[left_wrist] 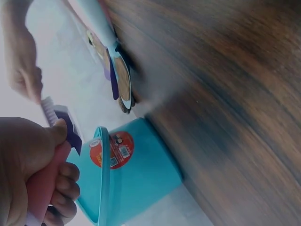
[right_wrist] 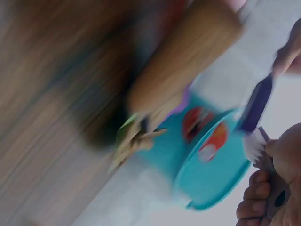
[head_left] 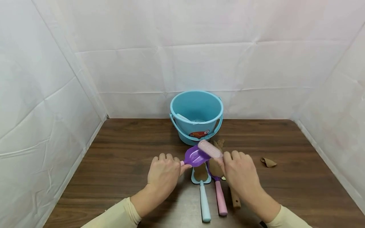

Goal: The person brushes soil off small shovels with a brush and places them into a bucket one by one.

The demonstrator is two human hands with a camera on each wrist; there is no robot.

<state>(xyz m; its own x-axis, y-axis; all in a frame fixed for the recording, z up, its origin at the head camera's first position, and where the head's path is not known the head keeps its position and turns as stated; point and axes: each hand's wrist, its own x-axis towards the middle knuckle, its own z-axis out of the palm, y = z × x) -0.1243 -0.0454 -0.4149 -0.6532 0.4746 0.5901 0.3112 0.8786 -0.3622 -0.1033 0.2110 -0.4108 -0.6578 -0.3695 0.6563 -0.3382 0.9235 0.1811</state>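
My left hand (head_left: 163,173) grips the pink handle (left_wrist: 43,186) of a small purple toy shovel (head_left: 194,156), thumb along the handle in the left wrist view. In my right hand (head_left: 241,172) is a brush (head_left: 209,148) with pale bristles, gripped by its handle. The brush head overlaps the shovel's blade in the head view, and its bristles are right at the blade in the right wrist view. Both tools are raised over the table, in front of a light blue bucket (head_left: 185,128) with its handle hanging down in front.
Below the hands lie a light blue shovel (head_left: 204,202) with brown material on its blade, a pink-handled purple shovel (head_left: 220,199) and a wooden handle (head_left: 235,199). A curled brown scrap (head_left: 268,162) lies to the right. White sheets (head_left: 205,66) enclose the wooden table (head_left: 137,139).
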